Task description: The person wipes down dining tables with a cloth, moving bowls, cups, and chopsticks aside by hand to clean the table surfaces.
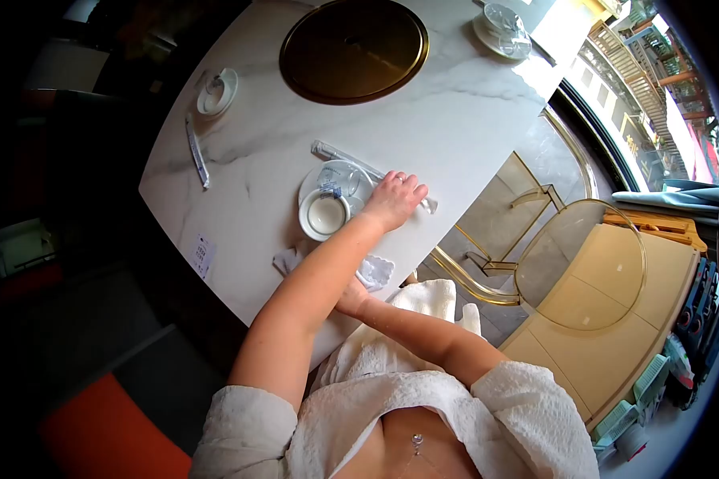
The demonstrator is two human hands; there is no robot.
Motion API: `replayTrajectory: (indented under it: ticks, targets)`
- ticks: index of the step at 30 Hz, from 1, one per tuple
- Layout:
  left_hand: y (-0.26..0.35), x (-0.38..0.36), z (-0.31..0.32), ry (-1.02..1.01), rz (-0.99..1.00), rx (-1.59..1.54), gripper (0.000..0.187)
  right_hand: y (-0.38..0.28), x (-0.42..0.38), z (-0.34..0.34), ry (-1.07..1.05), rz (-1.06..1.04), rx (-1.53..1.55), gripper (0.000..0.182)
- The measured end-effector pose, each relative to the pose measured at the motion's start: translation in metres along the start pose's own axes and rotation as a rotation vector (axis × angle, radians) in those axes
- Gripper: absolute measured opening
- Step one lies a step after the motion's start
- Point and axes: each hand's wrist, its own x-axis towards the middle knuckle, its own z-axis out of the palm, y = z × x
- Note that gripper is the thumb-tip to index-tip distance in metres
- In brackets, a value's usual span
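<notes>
A white marble-patterned desk (pixel 423 136) fills the upper middle of the head view, with dark floor at nine o'clock and a clear chair with a gold frame (pixel 567 263) at three o'clock, beside a window onto a street.

On the desk, a round gold tray (pixel 353 49) lies at twelve o'clock. A wrapped place setting (pixel 216 90) sits at ten o'clock with a wrapped chopstick packet (pixel 196 150) just below it, and another setting (pixel 502 30) sits at one o'clock.

Near the desk's centre is a white plate (pixel 339 177) carrying a small white bowl (pixel 324 214) and a clear glass cup (pixel 334 174) under plastic wrap. A long wrapped packet (pixel 351 162) runs from eleven to four o'clock behind the plate.

The left hand (pixel 395 199) crosses over the right arm and rests palm down, fingers loosely spread, on the packet's near end, touching the plate's right rim. The right hand (pixel 351 297) lies at the desk's edge at six o'clock, mostly hidden beneath the left forearm; it seems to press on a white napkin (pixel 375 271), though I cannot tell whether its fingers are curled or flat. A small grey wrapper (pixel 286 260) lies just beside it.
</notes>
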Motion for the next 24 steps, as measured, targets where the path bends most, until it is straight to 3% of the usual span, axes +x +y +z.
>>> replayTrajectory:
  ticks: [2, 5, 8, 10, 13, 16, 18, 20, 22, 24]
  targets:
    - [-0.004, 0.010, -0.012, 0.085, -0.032, -0.127, 0.022, -0.006, 0.003, -0.027, -0.310, -0.030, -0.287, 0.043]
    - [-0.006, 0.042, -0.067, 0.496, -0.019, -0.352, 0.024, -0.011, 0.006, -0.075, -0.356, -0.049, -0.283, 0.045]
    - [-0.016, 0.043, -0.148, 0.856, -0.040, -0.376, 0.025, 0.017, -0.007, -0.098, -0.071, -0.020, -0.238, 0.046]
    - [-0.032, 0.019, -0.179, 0.921, -0.256, -0.218, 0.026, 0.051, -0.018, -0.131, 0.028, 0.066, -0.297, 0.047]
    - [-0.078, -0.048, -0.165, 0.771, -0.695, -0.172, 0.029, 0.104, -0.016, -0.197, 0.146, 0.176, -0.464, 0.043]
    - [-0.097, -0.129, -0.114, 0.382, -1.139, -0.274, 0.038, 0.176, -0.008, -0.246, 0.393, 0.395, -0.726, 0.045]
    - [-0.092, -0.157, -0.080, 0.185, -1.278, -0.429, 0.044, 0.203, 0.000, -0.269, 0.427, 0.544, -0.752, 0.047]
    - [-0.081, -0.165, -0.052, 0.225, -1.264, -0.908, 0.052, 0.214, 0.008, -0.274, 0.440, 0.611, -0.763, 0.047]
    - [-0.061, -0.151, -0.049, 0.224, -1.330, -1.138, 0.052, 0.217, 0.013, -0.273, 0.442, 0.637, -0.773, 0.047]
    - [-0.058, -0.148, -0.040, 0.288, -1.372, -1.240, 0.067, 0.216, 0.013, -0.273, 0.424, 0.658, -0.757, 0.047]
